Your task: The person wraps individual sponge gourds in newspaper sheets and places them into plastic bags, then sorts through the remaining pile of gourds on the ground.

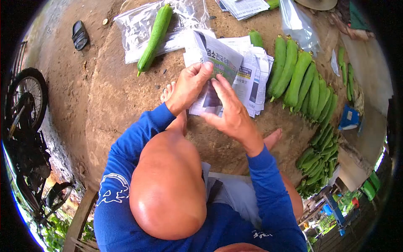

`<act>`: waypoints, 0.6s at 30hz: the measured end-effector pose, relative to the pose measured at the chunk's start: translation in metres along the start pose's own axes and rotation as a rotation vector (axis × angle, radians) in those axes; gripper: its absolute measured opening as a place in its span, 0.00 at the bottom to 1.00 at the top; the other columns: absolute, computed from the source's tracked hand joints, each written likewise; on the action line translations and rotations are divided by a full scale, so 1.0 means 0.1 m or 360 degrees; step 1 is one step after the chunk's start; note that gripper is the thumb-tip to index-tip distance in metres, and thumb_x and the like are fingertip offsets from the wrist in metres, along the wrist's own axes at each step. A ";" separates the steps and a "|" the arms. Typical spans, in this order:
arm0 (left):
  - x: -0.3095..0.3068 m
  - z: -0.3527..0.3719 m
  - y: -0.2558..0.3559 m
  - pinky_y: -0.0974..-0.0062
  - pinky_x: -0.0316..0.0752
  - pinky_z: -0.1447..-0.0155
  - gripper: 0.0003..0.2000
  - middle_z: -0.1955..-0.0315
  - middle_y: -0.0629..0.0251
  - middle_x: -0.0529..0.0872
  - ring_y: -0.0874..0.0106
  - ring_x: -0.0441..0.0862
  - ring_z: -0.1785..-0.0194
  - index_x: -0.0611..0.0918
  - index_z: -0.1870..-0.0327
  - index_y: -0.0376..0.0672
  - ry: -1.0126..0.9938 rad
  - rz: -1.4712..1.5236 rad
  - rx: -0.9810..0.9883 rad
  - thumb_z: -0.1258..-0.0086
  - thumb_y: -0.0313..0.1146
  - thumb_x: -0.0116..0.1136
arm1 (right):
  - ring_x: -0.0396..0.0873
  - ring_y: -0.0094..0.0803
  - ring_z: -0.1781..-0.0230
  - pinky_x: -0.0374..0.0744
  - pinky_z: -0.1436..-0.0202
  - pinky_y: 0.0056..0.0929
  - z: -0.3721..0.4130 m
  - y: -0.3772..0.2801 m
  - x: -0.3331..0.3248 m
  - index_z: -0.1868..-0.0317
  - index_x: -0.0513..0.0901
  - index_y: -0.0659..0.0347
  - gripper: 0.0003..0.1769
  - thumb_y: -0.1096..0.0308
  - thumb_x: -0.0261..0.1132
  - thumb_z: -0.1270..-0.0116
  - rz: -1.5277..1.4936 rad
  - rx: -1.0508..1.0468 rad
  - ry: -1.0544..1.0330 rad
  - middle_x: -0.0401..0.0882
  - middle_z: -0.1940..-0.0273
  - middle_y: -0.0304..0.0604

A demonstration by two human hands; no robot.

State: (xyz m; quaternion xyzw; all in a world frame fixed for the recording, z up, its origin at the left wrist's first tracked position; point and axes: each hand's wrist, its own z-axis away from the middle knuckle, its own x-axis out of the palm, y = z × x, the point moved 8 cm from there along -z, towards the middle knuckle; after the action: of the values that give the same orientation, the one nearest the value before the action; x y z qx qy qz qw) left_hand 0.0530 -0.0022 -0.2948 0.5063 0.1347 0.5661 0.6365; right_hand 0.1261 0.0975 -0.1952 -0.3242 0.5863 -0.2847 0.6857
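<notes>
My left hand (191, 86) pinches the left edge of a folded newspaper sheet (224, 56) between thumb and fingers. On the sheet's right side is my right hand (231, 107), its thumb apart from its fingers and its fingertips near the paper. Beneath and to the right lies a stack of newspaper sheets (260, 71) on the ground. One long green gourd (155, 40) rests on clear plastic bags (132, 25) at the upper left. A row of similar green gourds (298, 77) lies right of the stack.
A pile of smaller green vegetables (317, 161) lies at the lower right. More newspapers (245, 6) and a clear plastic bag (294, 23) are at the top. A black sandal (79, 35) and a motorcycle wheel (28, 98) are at left; a blue object (349, 117) is at right.
</notes>
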 end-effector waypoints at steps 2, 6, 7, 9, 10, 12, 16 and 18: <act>0.05 0.02 0.00 0.85 0.66 0.64 0.18 0.65 0.79 0.80 0.88 0.71 0.65 0.84 0.52 0.42 -0.0032 0.0326 0.0019 0.21 0.50 0.58 | 0.67 0.60 0.27 0.69 0.25 0.46 -0.01 0.04 -0.02 0.28 0.69 0.70 0.43 0.58 0.76 0.39 -0.0036 0.0027 0.0049 0.63 0.27 0.68; 0.11 0.13 0.07 0.87 0.63 0.65 0.14 0.65 0.82 0.81 0.90 0.69 0.66 0.84 0.50 0.45 -0.0296 0.0142 -0.0114 0.19 0.46 0.57 | 0.73 0.55 0.31 0.73 0.28 0.43 -0.03 0.14 -0.13 0.30 0.72 0.69 0.37 0.63 0.73 0.36 -0.0280 0.0219 0.0131 0.68 0.28 0.63; 0.10 0.15 0.04 0.83 0.69 0.58 0.13 0.60 0.78 0.83 0.87 0.73 0.60 0.83 0.47 0.43 -0.0375 0.0114 -0.0175 0.19 0.43 0.57 | 0.75 0.54 0.32 0.73 0.28 0.42 -0.03 0.17 -0.16 0.31 0.73 0.69 0.35 0.64 0.73 0.35 -0.0382 0.0292 0.0144 0.69 0.28 0.62; 0.06 0.18 -0.02 0.82 0.69 0.58 0.11 0.61 0.77 0.83 0.86 0.74 0.61 0.83 0.48 0.43 -0.0452 0.0071 -0.0233 0.21 0.40 0.59 | 0.76 0.51 0.33 0.74 0.29 0.40 -0.02 0.21 -0.23 0.32 0.75 0.69 0.32 0.65 0.72 0.33 -0.0266 0.0207 0.0234 0.73 0.32 0.62; 0.07 0.18 -0.04 0.84 0.65 0.64 0.10 0.67 0.81 0.81 0.88 0.70 0.68 0.85 0.53 0.44 -0.0452 0.0058 -0.0230 0.22 0.41 0.61 | 0.76 0.52 0.33 0.74 0.29 0.40 -0.02 0.24 -0.27 0.32 0.75 0.69 0.32 0.64 0.72 0.33 -0.0233 0.0192 0.0259 0.74 0.32 0.62; 0.10 0.20 -0.02 0.86 0.60 0.71 0.10 0.75 0.85 0.79 0.91 0.66 0.74 0.86 0.59 0.45 -0.0437 0.0006 -0.0240 0.24 0.42 0.64 | 0.77 0.52 0.34 0.74 0.30 0.39 -0.03 0.28 -0.30 0.32 0.74 0.71 0.35 0.61 0.74 0.35 -0.0329 0.0217 0.0280 0.76 0.34 0.63; 0.18 0.11 -0.02 0.85 0.61 0.71 0.10 0.75 0.82 0.79 0.90 0.67 0.73 0.85 0.64 0.45 -0.0439 -0.0219 -0.0136 0.29 0.41 0.71 | 0.78 0.48 0.36 0.75 0.33 0.39 0.05 0.45 -0.26 0.33 0.73 0.75 0.38 0.56 0.74 0.34 -0.0431 0.0451 0.0291 0.77 0.37 0.64; 0.32 0.10 0.06 0.84 0.66 0.68 0.10 0.73 0.80 0.81 0.89 0.70 0.69 0.85 0.63 0.44 -0.0499 -0.0136 -0.0028 0.31 0.38 0.73 | 0.81 0.45 0.40 0.78 0.36 0.38 0.06 0.47 -0.27 0.34 0.73 0.75 0.38 0.54 0.74 0.34 -0.0556 0.0552 0.0333 0.80 0.40 0.63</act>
State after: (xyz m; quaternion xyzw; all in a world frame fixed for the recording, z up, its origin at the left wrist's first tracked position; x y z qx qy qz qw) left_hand 0.0670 0.0198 -0.2728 0.5765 0.0502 0.4538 0.6777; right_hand 0.1284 0.1488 -0.2147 -0.2668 0.5316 -0.5269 0.6071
